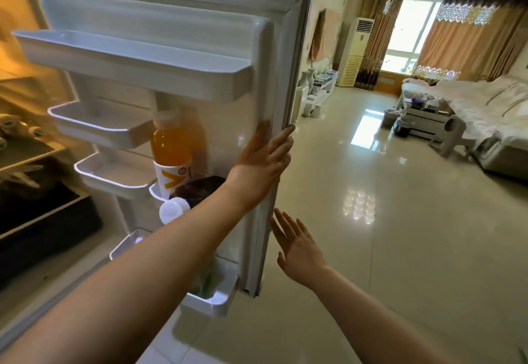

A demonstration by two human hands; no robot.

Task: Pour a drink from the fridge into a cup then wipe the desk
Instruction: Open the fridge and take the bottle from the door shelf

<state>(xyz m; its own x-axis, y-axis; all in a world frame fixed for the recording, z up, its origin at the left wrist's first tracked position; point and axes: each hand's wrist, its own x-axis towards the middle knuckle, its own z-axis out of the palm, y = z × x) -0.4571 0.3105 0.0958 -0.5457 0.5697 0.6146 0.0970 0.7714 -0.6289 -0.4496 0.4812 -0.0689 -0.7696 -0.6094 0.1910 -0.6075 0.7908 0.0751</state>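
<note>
The fridge door (171, 49) stands wide open, filling the frame from nine o'clock to the centre. The left hand (261, 160) lies flat against the door's outer edge, fingers (281, 137) curling round the rubber seal, so it steadies the door rather than carrying anything. The right hand (297, 249), at about five o'clock from the left, is spread and empty, its fingertips just beside the lower part of that same edge; whether they touch the seal is hard to tell from this angle.

The drink is an orange bottle (171, 152) with a white and yellow label, upright in a door shelf (155, 193) just at nine o'clock from the left wrist. A white-capped bottle (173, 210) and a dark one (200, 189) crowd the shelf below and beside it.

No cup or desk is in view, so the task looks barely begun. The likely next move is a reach across for the orange bottle. The risk lies there: the left forearm crosses in front of the shelf, and a hand coming in could knock the neighbouring bottles. If the door is let go, it may swing onto the reaching arm.
</note>
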